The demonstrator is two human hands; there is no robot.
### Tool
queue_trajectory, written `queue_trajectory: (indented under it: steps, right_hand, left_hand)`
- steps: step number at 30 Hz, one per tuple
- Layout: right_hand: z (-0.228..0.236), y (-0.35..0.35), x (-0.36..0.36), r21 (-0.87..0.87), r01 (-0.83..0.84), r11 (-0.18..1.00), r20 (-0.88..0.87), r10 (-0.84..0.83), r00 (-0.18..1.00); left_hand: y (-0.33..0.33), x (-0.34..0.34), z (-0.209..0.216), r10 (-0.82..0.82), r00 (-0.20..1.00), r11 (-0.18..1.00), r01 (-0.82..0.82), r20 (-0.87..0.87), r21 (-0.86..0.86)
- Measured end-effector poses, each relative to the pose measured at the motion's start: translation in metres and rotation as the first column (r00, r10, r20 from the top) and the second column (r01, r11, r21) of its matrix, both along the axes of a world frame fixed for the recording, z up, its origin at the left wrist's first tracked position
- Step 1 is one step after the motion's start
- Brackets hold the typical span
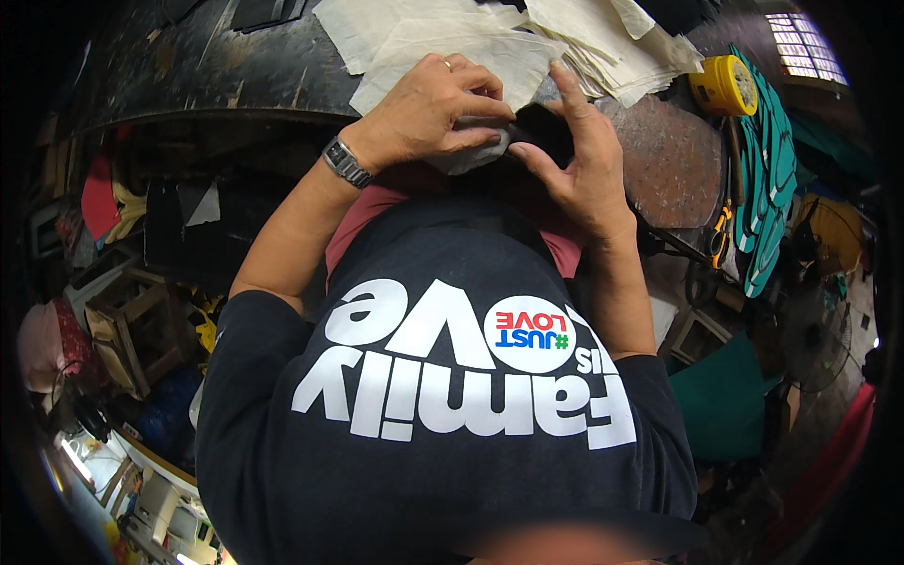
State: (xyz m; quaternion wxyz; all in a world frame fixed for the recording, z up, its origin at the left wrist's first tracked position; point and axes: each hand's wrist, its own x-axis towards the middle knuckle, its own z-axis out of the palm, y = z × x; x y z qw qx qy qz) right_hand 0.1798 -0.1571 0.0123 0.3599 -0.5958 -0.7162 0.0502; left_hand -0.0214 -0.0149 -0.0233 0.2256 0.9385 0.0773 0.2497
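My left hand (428,111), with a watch (347,163) on its wrist, is closed at the near edge of the workbench. Its curled fingers press on a crumpled pale sheet (471,157), whose exact material I cannot make out. Just right of it, a black piece (543,127) with a curved edge shows between my two hands. Around that piece my right hand (589,155) is open, its thumb and index finger spread apart. The thumb tip comes close to the pale sheet; the other right fingers are partly hidden. Thin off-white sheets (414,33) lie beyond my hands.
Another stack of off-white sheets (612,47) lies at the far right. A yellow round container (723,86) stands by the bench's right side. Orange-handled scissors (721,234) and green strap-like pieces (767,160) hang there. A wooden stool (132,330) stands at left.
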Motion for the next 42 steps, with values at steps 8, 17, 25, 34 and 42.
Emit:
queue_trajectory:
  steps: [8,17,25,34,42]
  right_hand:
    - [-0.013,0.017,0.009,-0.073,0.157,0.985,-0.235,-0.17,0.957]
    - [-0.023,0.026,0.006,-0.107,0.242,0.964,-0.134,-0.255,0.958]
    - [-0.023,0.03,0.004,-0.115,0.263,0.958,-0.117,-0.276,0.954]
    - [-0.014,0.049,0.009,0.386,0.221,0.895,0.336,-0.36,0.871]
    - [-0.021,0.01,0.0,-0.105,-0.021,0.994,-0.364,-0.019,0.931]
  left_hand:
    - [-0.002,0.001,0.001,0.015,0.999,0.998,-0.013,-0.028,0.068]
    - [-0.006,0.0,0.001,0.04,0.999,0.995,-0.039,-0.01,0.092]
    - [-0.005,0.0,0.002,0.036,0.999,0.997,-0.034,-0.034,0.069]
    - [0.021,0.013,0.01,-0.015,0.992,0.997,0.026,-0.127,0.078]
    - [0.027,0.008,0.005,-0.071,0.993,0.996,0.076,-0.098,0.052]
